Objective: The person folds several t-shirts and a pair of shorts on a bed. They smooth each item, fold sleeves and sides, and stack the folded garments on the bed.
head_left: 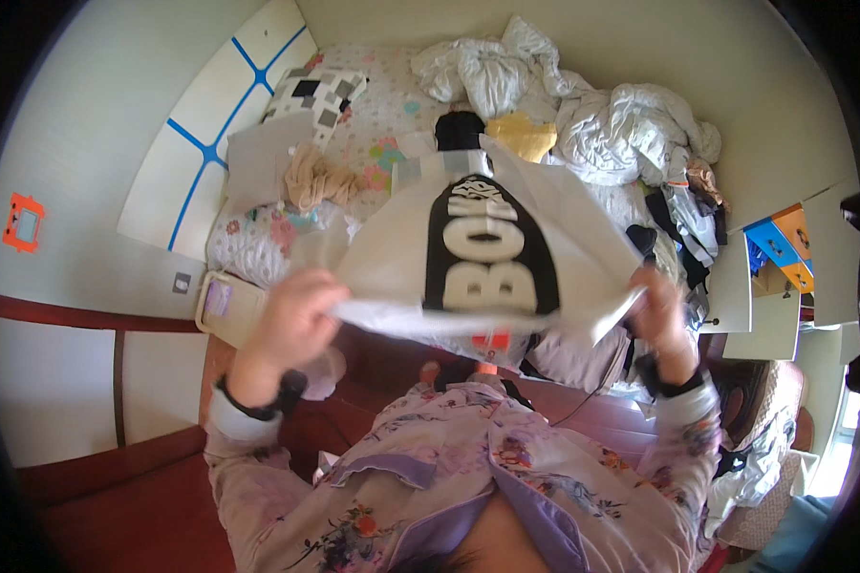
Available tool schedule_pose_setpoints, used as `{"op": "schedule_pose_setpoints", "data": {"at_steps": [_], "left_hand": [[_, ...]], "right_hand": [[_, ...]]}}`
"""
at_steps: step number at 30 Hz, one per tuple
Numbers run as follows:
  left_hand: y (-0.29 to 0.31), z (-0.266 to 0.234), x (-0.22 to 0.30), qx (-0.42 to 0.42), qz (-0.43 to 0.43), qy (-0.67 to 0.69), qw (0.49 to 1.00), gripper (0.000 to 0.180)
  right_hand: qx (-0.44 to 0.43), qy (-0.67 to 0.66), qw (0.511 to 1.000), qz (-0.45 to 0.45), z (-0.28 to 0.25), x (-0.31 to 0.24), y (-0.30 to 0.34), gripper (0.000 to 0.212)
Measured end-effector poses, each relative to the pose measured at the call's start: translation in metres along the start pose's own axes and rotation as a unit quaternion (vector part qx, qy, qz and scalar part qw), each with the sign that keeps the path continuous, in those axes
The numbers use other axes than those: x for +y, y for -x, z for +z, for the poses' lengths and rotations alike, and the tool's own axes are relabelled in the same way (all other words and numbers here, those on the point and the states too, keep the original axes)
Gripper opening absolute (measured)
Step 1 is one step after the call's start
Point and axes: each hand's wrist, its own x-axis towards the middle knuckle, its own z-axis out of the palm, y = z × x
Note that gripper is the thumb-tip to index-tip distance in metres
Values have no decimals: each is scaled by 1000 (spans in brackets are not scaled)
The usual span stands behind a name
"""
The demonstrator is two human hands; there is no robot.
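Observation:
A white T-shirt (487, 244) with a large black print is spread out in front of me, above the bed. The near edge of its cloth runs between my two hands. My left hand (296, 315) is closed on the left corner of that edge, and my right hand (657, 307) grips the right corner. Beyond the shirt's far end lie a black cloth item (460, 130) and a yellow cloth (522, 137). Part of the bed behind the shirt is hidden by it.
The bed has a flowered sheet (382, 81), a checked pillow (315, 100) and a grey pillow (269, 158). A rumpled white quilt (621, 129) lies at the back right, with mixed clothes (678, 229) beside it. Right of the bed, a cabinet door (769, 325) stands ajar.

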Motion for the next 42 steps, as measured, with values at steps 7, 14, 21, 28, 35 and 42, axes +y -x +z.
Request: {"op": "schedule_pose_setpoints", "data": {"at_steps": [7,14,21,28,35,42], "left_hand": [[91,155,-38,-121,-154,121,973,12],[121,187,-54,-153,-181,125,963,11],[118,181,-46,-109,-194,148,964,8],[94,160,-40,-66,-277,190,939,18],[32,64,-34,35,-340,277,898,31],[-27,-63,27,95,-249,677,686,32]], "right_hand": [[-237,29,959,155,121,46,137,19],[-236,5,950,203,142,62,166,22],[-180,-81,944,264,138,55,148,24],[-258,-120,911,300,128,31,105,17],[-276,-225,917,179,73,-17,6,21],[-16,-522,815,252,-22,-86,-105,28]]}}
